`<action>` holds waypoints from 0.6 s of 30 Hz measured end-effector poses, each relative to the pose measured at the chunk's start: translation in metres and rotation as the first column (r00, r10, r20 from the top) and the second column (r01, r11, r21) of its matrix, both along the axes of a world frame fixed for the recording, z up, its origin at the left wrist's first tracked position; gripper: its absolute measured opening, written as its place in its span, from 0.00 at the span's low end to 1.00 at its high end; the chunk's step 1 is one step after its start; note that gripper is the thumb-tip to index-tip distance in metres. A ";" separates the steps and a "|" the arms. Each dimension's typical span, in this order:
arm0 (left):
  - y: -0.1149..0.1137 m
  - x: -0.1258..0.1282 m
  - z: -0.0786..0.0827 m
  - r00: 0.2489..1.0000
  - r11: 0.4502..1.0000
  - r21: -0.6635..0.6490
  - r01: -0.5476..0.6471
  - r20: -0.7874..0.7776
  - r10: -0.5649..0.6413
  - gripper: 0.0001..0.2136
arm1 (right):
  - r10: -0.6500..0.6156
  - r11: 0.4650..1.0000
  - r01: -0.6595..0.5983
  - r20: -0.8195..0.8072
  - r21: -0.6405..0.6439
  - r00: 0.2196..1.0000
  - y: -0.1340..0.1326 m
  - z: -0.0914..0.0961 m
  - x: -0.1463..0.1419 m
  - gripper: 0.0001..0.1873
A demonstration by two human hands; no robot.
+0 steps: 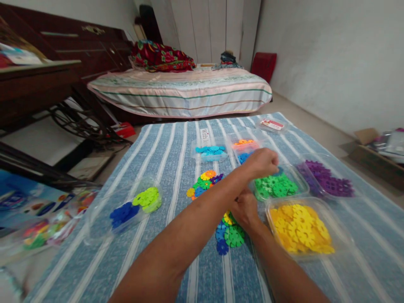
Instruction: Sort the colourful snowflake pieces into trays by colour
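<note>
My left hand (263, 162) reaches across to the right, closed, above the box of green notched discs (276, 185). Just under its fingertips shows a blue notched disc (278, 171), apparently pinched there. Beneath my left forearm, my right hand (246, 208) is closed at the mixed pile; what its fingers hold, if anything, is hidden. Part of the mixed discs (202, 184) shows beyond my left forearm, and more mixed discs (232, 235) lie nearer me. To the right of my right hand is a clear box of yellow discs (301, 227).
Purple pieces (330, 179) fill a box at the right. Farther back are boxes of light blue discs (211, 151), orange pieces (245, 144) and blue pieces (243, 158). At left, dark blue (124, 215) and lime discs (147, 198) share a container. A bed (186, 94) stands beyond the striped cloth.
</note>
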State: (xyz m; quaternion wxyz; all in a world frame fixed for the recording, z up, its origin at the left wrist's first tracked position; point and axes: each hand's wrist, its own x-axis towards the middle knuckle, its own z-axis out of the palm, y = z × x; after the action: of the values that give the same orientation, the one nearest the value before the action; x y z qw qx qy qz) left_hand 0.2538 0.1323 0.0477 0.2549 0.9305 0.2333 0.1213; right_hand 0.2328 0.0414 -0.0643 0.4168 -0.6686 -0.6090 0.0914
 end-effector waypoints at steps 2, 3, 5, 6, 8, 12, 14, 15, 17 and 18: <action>0.016 -0.011 0.007 0.978 0.981 0.043 -0.190 0.090 0.186 0.11 | -0.005 1.000 0.004 -0.018 -0.025 1.000 0.000 0.002 0.000 0.08; 0.021 -0.018 0.009 0.964 0.966 0.066 -0.251 0.107 0.243 0.12 | -0.005 0.999 0.005 -0.026 -0.031 1.000 0.000 0.003 0.001 0.09; 0.025 -0.039 0.012 0.958 0.954 0.099 -0.283 0.076 0.276 0.11 | 0.001 1.000 -0.002 -0.037 -0.026 0.999 0.000 0.005 0.002 0.10; 0.023 -0.051 0.012 0.964 0.958 0.104 -0.267 0.036 0.265 0.09 | 0.002 1.000 -0.003 -0.037 -0.023 0.999 0.000 0.005 0.002 0.10; 0.012 -0.077 0.011 0.971 0.971 0.097 -0.218 -0.077 0.226 0.07 | 0.000 1.000 -0.001 -0.025 -0.027 1.000 0.000 0.006 0.003 0.09; -0.028 -0.132 0.000 0.932 0.983 0.097 -0.156 -0.316 0.179 0.07 | -0.015 0.999 0.016 0.012 -0.037 1.000 -0.001 0.004 0.003 0.09; -0.049 -0.154 -0.008 0.885 0.975 0.084 -0.203 -0.410 0.220 0.09 | -0.005 1.000 0.005 0.011 -0.030 1.000 -0.001 0.003 0.004 0.09; -0.058 -0.163 -0.012 0.869 0.972 0.054 -0.228 -0.439 0.228 0.10 | 0.000 1.000 0.000 0.007 -0.024 1.000 -0.001 0.002 0.004 0.09; -0.076 -0.176 -0.019 0.847 0.960 -0.002 -0.280 -0.472 0.246 0.10 | 0.004 1.000 -0.004 0.006 -0.012 1.000 -0.001 0.001 0.005 0.08; -0.083 -0.180 -0.022 0.841 0.953 -0.024 -0.304 -0.476 0.256 0.10 | 0.005 1.000 -0.005 0.005 -0.009 1.000 -0.002 0.001 0.005 0.08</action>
State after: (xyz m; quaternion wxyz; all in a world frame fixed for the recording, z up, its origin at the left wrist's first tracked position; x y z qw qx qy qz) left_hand 0.0733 0.0492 0.0261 0.2162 0.8743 0.4268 -0.0821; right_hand 0.2377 0.0399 -0.0633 0.4121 -0.6691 -0.6114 0.0932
